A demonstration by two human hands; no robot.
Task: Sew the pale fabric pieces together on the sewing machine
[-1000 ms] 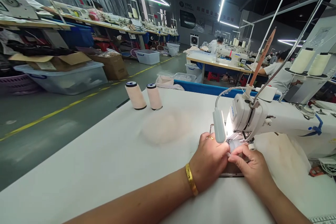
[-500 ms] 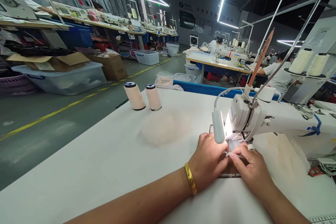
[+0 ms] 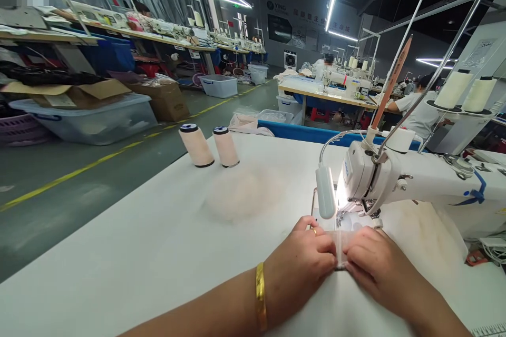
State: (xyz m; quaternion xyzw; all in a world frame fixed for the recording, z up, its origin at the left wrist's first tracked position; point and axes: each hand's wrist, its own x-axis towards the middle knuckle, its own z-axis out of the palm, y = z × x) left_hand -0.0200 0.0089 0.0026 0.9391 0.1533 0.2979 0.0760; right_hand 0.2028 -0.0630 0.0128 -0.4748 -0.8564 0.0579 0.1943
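My left hand [image 3: 302, 263] and my right hand [image 3: 375, 263] rest side by side on the white table [image 3: 158, 253], just in front of the needle of a white sewing machine [image 3: 415, 181]. Both hands are closed, pinching a narrow pale strip of fabric [image 3: 340, 250] that runs between them toward the needle. A gold bangle sits on my left wrist and a ring on one left finger. The machine's small lamp [image 3: 326, 197] lights the needle area above my fingers.
Two pinkish thread cones [image 3: 195, 145] [image 3: 226, 146] stand at the table's far left, beside a pale fluffy heap [image 3: 243, 192]. White cones [image 3: 454, 89] sit on the thread stand at right. Plastic bins [image 3: 95, 116], cardboard boxes and other people at sewing stations lie beyond.
Both hands have drawn back from under the machine head toward me, pulling the pale strip out flat on the table between them.
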